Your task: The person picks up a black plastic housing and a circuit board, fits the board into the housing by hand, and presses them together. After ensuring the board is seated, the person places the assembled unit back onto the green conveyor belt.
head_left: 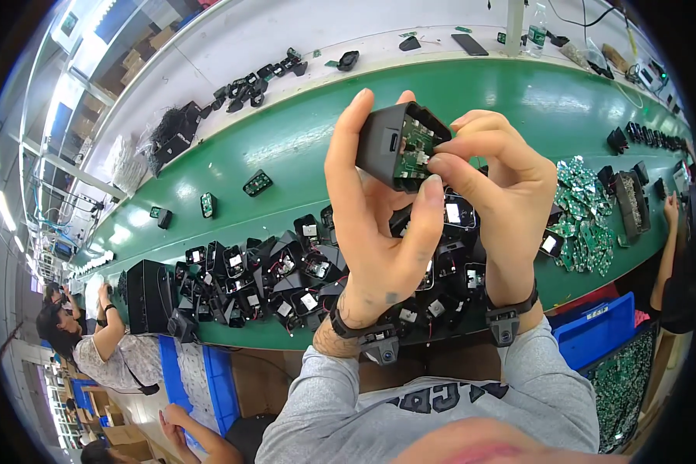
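Observation:
My left hand (371, 240) is wrapped round a black plastic housing (380, 143), raised above the bench with its open side turned to the right. Inside it sits a green circuit board (416, 147) with a small white connector. The thumb and forefinger of my right hand (503, 170) pinch together at the board's right edge; what lies between the fingertips is too small to make out. Below both hands, a heap of black housings (286, 271) with white parts and thin red wires spreads over the green bench (286, 155).
To the right lie a pile of loose green boards (584, 216) and a black bin (630, 203). Blue crates (595, 332) stand below the bench. A black box (148, 298) is at left. Several housings line the back shelf (379, 58). Co-workers (116, 348) sit at left and right.

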`<state>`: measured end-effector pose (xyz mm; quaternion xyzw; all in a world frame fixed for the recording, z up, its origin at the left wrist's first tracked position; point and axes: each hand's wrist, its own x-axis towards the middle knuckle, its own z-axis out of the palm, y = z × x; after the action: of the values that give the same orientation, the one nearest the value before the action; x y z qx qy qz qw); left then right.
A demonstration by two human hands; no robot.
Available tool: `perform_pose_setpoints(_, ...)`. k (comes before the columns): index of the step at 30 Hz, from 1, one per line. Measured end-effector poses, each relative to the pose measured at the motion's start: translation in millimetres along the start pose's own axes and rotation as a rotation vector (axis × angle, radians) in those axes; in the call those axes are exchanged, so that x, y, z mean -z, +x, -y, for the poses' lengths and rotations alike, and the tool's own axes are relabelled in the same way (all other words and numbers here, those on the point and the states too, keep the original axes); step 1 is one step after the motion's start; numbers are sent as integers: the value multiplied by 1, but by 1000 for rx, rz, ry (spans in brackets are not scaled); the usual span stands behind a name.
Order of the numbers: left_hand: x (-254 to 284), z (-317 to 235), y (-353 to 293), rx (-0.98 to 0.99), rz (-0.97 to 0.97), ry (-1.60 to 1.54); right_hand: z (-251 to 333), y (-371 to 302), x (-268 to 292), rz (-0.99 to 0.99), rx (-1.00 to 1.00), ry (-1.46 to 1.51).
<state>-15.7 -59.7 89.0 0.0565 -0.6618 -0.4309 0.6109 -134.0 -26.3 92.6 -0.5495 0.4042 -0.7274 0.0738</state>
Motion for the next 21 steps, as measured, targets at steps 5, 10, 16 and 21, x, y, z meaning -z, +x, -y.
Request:
perform_pose_setpoints(5, 3, 4, 0, -97, 39, 108, -1, -3, -3, 10, -132, 258)
perform_pose_setpoints(10, 4, 11, 1, -204, 7, 235, 0, -10, -13, -12, -125, 320)
perform_pose_setpoints(16, 4, 4, 2, -190, 39, 146, -2, 4, 6, 121, 55, 149)
perform_pose_setpoints(21, 9, -1, 1, 45, 136, 1, -1, 21, 32, 269, 372, -119)
